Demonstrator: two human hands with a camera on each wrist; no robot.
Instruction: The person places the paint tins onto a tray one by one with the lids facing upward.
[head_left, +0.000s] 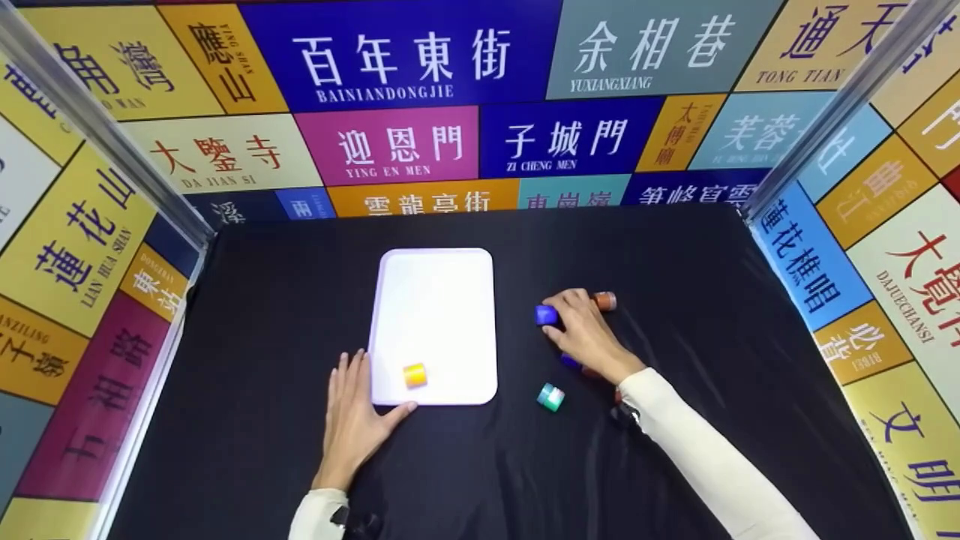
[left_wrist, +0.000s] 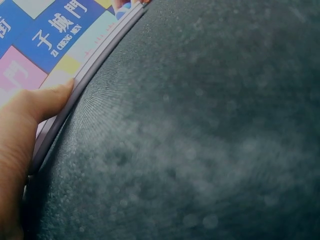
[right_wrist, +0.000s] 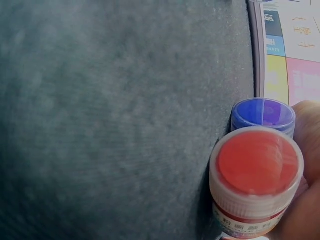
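Observation:
A white rectangular tray [head_left: 442,315] with rounded corners lies on the black cloth, and a yellow paint jar [head_left: 415,375] sits near its front edge. My left hand [head_left: 356,420] touches the tray's front-left corner: straight fingers along the left side, thumb [left_wrist: 55,100] against the front edge. Right of the tray, my right hand [head_left: 589,330] pinches a blue paint jar [head_left: 546,315] between thumb and fingers. Partly hidden under that hand and wrist is another blue jar [head_left: 570,361]. A red-lidded paint jar [right_wrist: 257,162] stands large in the right wrist view, before a blue-lidded jar [right_wrist: 263,114].
An orange-brown jar [head_left: 604,301] lies just beyond my right hand. Closer to me is a green jar [head_left: 551,397]. Black cloth [head_left: 285,300] covers the table, and panels with Chinese lettering [head_left: 405,142] wall in the back and both sides.

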